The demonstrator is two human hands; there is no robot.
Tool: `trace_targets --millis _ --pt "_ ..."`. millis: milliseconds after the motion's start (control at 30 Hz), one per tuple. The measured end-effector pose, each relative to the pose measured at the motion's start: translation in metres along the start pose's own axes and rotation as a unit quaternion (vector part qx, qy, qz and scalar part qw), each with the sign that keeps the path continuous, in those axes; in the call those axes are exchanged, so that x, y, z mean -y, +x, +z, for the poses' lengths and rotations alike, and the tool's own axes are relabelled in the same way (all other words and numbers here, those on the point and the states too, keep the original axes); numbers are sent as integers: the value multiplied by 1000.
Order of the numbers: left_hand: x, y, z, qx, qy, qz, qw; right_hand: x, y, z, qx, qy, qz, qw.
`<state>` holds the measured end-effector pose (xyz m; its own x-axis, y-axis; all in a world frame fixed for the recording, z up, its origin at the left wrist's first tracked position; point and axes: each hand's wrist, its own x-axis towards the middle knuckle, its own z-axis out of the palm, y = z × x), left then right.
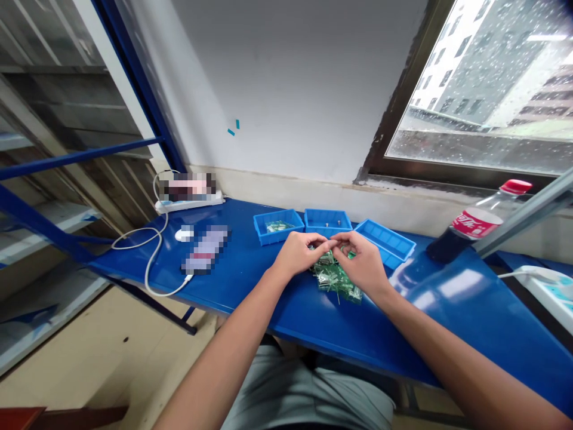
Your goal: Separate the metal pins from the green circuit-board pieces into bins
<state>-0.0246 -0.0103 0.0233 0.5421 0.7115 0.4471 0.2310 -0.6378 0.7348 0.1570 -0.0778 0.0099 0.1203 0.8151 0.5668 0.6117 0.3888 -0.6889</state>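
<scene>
Left blue bin (pixel 282 237) has small green pieces (pixel 278 226), middle bin (pixel 319 215) a couple of tiny parts (pixel 326 224), then the right bin (pixel 384 239) and a part-full cola bottle (pixel 475 223). Shelving (pixel 58 220) left, glossy blue table (pixel 244 263) against a pale wall (pixel 286 89), window (pixel 483 101) right. Left hand (pixel 299 252) and right hand (pixel 362 263) curled, fingertips meeting over the green circuit-board pile (pixel 336 282) in front of the bins; can't tell if either grips a piece.

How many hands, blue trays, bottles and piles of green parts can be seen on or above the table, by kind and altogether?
Hands (left hand, right hand): 2
Blue trays (left tray, middle tray, right tray): 3
Bottle: 1
Pile of green parts: 1
Total: 7
</scene>
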Motion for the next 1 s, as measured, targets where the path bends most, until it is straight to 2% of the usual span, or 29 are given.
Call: trace_targets --millis 100,200,367,600,833,1000 --pt "1 0 1 11 -9 6 1000 -2 0 1 14 -4 -26 1000" --pt "3 1 2 -2 -10 10 1000 -3 0 1 20 1 -39 999" --pt "12 3 4 -21 2 18 1000 -2 0 2 4 26 -5 1000" --pt "20 5 5 -29 15 77 997 -1 0 3 6 31 23 999" --pt "10 4 3 -30 6 53 998 -2 0 5 5 31 35 999" --pt "3 3 2 -24 -21 43 999 -2 1 5 -5 16 16 1000"
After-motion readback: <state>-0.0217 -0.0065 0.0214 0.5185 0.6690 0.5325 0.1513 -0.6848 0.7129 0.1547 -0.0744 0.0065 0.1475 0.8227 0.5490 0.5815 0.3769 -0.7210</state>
